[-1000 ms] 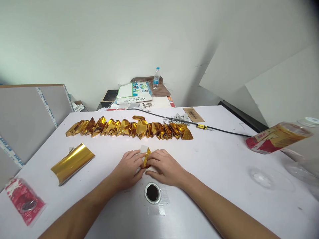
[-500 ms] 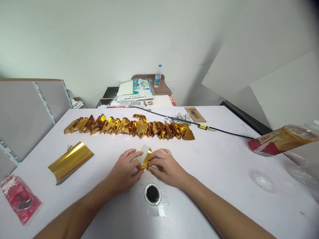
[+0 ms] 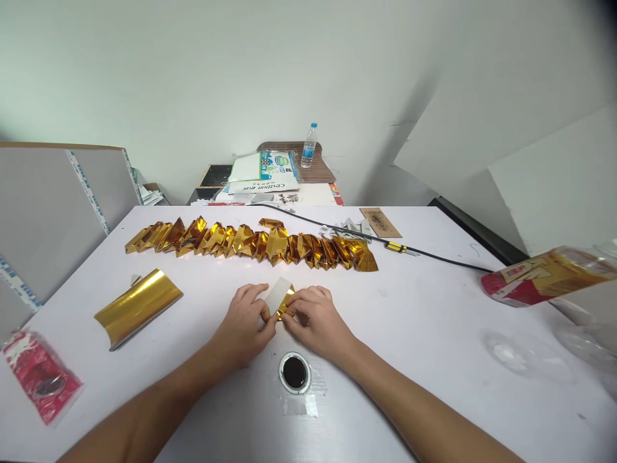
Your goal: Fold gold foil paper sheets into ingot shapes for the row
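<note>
Gold-and-white foil paper piece (image 3: 278,296), partly folded: your left hand (image 3: 247,323) and your right hand (image 3: 317,321) both pinch its near end. It lies mid-way across your white worktop (image 3: 414,334), just beyond a round dark disc (image 3: 294,373) (clear tape around it), before a long row of folded gold foil pieces (image 3: 241,242).

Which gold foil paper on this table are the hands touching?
The partly folded gold-and-white paper between the left hand and right hand; the row of folded gold pieces and the curved gold sheet lie untouched.
</note>
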### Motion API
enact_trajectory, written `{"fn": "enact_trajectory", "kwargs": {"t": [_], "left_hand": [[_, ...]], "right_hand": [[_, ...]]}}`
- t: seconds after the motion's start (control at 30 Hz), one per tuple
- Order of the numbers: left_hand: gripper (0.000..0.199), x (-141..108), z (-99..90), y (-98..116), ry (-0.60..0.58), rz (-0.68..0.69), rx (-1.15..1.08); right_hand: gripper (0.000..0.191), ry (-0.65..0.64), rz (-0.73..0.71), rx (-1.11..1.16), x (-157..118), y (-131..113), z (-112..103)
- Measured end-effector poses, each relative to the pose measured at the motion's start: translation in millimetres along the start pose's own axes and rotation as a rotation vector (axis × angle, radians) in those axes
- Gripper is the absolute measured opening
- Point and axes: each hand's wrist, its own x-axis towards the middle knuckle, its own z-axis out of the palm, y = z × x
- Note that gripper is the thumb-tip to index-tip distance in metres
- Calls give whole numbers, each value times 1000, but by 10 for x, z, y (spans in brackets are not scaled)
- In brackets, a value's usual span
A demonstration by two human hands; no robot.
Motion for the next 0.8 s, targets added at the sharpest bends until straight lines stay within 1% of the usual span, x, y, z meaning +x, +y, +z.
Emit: {"fn": "enact_trajectory", "kwargs": {"t": [0.1,0.27,0.33,0.4,0.47,0.53,0.6,0.67,0.8], "left_hand": [[16,6,-1,1,5,1,-7],[15,-1,8,-10,17,14,4],[13,1,-15,-13,37,42,17],[7,9,-73,-9,45,129,37],[20,18,-152,1,10,277,45],[29,23,-226,15,-59,429,43],[29,21,-270,26,-109,499,44],[26,14,-279,33,-130,492,55],[22,0,-258,39,-131,455,52]], "right_hand": [[14,23,-2,10,0,18,19],[14,3,-1,-5,7,7,13],[16,-5,6,-14,8,-8,9],[18,-8,11,-21,6,-19,11],[19,-6,13,-28,3,-20,18],[17,-6,12,-35,0,-14,27],[17,-8,12,-40,-1,-5,33],[17,-4,13,-43,0,1,35],[19,7,11,-52,-1,-1,35]]}}
